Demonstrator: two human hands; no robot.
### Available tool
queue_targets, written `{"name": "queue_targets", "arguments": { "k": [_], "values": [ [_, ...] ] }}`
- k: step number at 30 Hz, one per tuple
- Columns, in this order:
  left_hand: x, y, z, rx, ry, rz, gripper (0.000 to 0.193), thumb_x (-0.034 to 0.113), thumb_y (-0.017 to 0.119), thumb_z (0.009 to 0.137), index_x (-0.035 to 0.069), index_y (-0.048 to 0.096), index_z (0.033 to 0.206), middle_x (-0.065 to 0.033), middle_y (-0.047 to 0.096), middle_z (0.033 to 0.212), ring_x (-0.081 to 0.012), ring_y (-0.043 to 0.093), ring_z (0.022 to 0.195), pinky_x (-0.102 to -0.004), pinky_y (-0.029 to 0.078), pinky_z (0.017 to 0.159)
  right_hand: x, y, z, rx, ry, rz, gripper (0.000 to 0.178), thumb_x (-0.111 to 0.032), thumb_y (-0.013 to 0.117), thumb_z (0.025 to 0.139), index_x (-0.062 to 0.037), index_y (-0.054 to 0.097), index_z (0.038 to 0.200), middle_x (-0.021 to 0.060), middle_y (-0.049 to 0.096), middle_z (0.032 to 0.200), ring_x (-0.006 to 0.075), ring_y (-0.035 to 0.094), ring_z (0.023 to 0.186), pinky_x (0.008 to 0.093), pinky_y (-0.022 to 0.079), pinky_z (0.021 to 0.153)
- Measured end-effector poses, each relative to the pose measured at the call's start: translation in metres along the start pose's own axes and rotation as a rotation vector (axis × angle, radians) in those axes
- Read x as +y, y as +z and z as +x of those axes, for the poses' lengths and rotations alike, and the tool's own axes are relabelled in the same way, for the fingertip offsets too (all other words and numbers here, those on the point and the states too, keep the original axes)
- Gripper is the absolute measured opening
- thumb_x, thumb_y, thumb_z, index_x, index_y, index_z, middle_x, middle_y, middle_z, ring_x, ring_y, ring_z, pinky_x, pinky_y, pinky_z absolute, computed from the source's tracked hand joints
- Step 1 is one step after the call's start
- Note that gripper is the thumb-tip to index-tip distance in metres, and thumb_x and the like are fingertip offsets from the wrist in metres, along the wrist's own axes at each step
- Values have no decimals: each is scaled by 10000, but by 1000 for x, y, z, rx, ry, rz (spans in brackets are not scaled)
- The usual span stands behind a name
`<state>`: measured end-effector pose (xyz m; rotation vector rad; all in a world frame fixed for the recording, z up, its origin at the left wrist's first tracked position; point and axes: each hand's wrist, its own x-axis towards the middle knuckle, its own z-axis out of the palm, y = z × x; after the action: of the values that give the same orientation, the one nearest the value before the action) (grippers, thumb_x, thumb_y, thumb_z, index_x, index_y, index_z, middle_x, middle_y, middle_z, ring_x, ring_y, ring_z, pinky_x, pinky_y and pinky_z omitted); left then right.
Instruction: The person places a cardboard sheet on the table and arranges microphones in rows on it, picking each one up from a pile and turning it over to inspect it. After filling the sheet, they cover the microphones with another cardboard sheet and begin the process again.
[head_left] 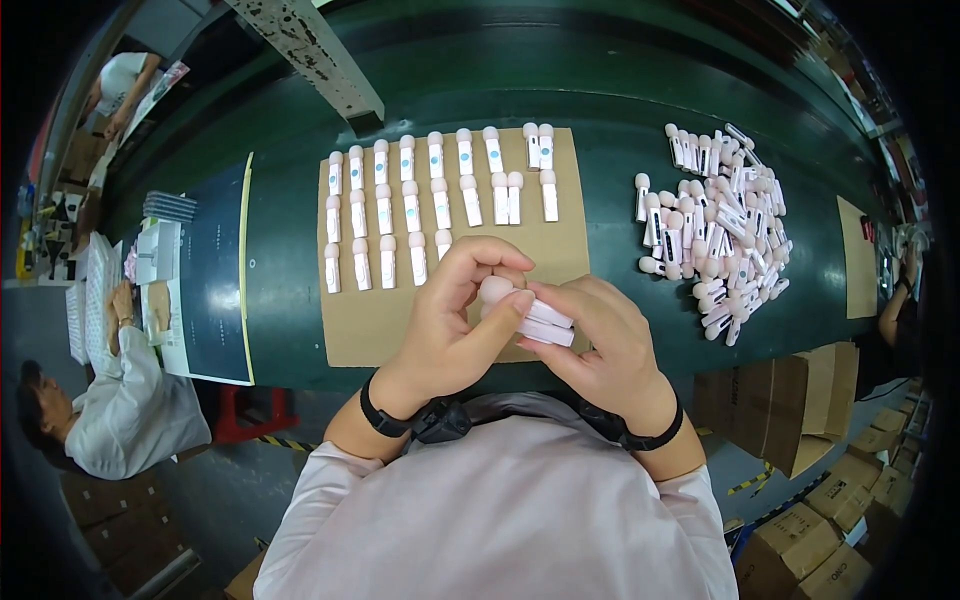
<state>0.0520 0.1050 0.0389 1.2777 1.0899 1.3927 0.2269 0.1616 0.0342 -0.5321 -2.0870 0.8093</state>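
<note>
Above the near edge of a cardboard sheet (365, 330), my two hands hold a couple of small white wand massagers (546, 326) with pale rounded heads. My left hand (440, 335) is curled around the head end, its thumb pressed on it. The fingers of my right hand (615, 330) pinch the white handle end. Part of the wands is hidden behind my fingers. On the sheet, similar wands (411, 208) lie in rows, heads pointing away from me; several show a blue round spot. To the right, a loose pile of wands (725, 225) lies on the green table.
The green table (600, 75) carries a metal post (310, 60) beyond the sheet. At left, a person in white (140, 400) sits beside a dark blue board (215, 270); another person (125, 85) is farther back. Open cardboard boxes (780, 400) stand at lower right, near another person's arm (895, 310).
</note>
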Motion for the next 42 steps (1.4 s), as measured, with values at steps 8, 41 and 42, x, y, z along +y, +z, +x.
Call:
{"name": "queue_targets", "arguments": {
  "k": [8,41,42],
  "values": [
    [-6,-2,-4,30,-53,-68,297,-3,582,926,8,483,1206,-66,581,1021,-98,575,934,-253,468,809,3,5,0,11,-1,18,457,-41,805,699,5,635,1120,136,653,868,291,623,732,369,497,616],
    [-18,-8,-5,32,1,-54,187,-18,603,898,9,561,1078,-53,581,1002,-115,552,907,-266,452,824,7,7,-2,1,33,-23,461,-49,807,682,10,640,1107,136,647,849,305,620,731,380,499,626],
    [-18,-8,-5,38,2,-48,159,-20,602,899,7,572,1052,-50,585,983,-112,548,892,-262,449,815,7,7,-2,-5,35,-24,460,-46,807,681,9,641,1106,136,647,850,306,620,732,381,499,628]
  ]
}}
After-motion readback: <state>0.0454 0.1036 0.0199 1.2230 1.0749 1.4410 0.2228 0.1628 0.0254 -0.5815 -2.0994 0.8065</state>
